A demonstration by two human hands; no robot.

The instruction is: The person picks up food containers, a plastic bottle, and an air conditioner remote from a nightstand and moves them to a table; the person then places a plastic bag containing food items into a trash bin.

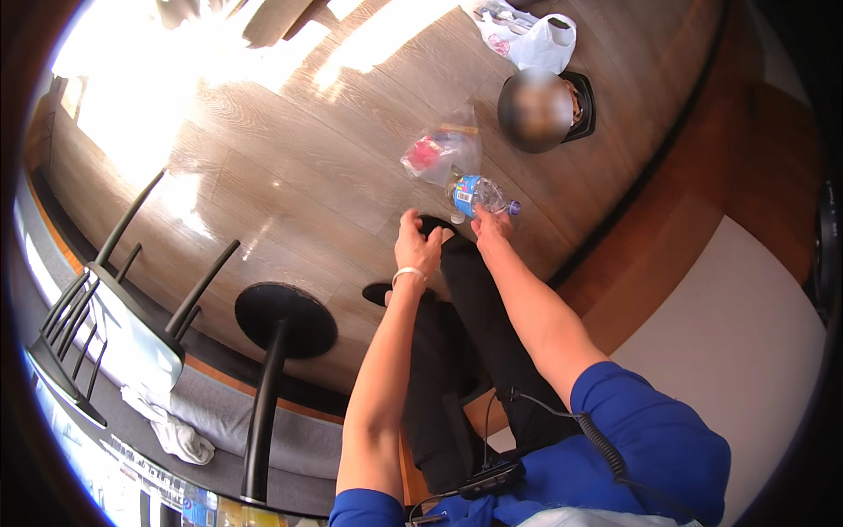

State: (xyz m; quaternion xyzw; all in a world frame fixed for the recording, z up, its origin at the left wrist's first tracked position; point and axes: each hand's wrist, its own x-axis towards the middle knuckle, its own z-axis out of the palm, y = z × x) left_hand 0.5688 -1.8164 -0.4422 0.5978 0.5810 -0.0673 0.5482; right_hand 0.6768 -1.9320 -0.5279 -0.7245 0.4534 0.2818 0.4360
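My right hand (492,224) grips a clear plastic bottle (489,192) low over the wood-look floor. The bottle lies tilted, with a blue label around its middle and a purple cap towards the right. To its left, my left hand (417,242) is bent above my shoe, fingers and thumb apart, with nothing visible in it. A white bracelet circles that wrist. Just beyond the bottle, a clear plastic bag (448,153) with something red inside rests on the floor. A small whitish round piece (457,216) shows under the bottle; I cannot tell what it is.
A white plastic carrier bag (527,41) and a black container (583,105), partly behind a blurred patch, are at the upper right. A black pedestal table base (286,320), a chair (125,323) and a grey sofa (303,441) with a white cloth (174,435) stand left.
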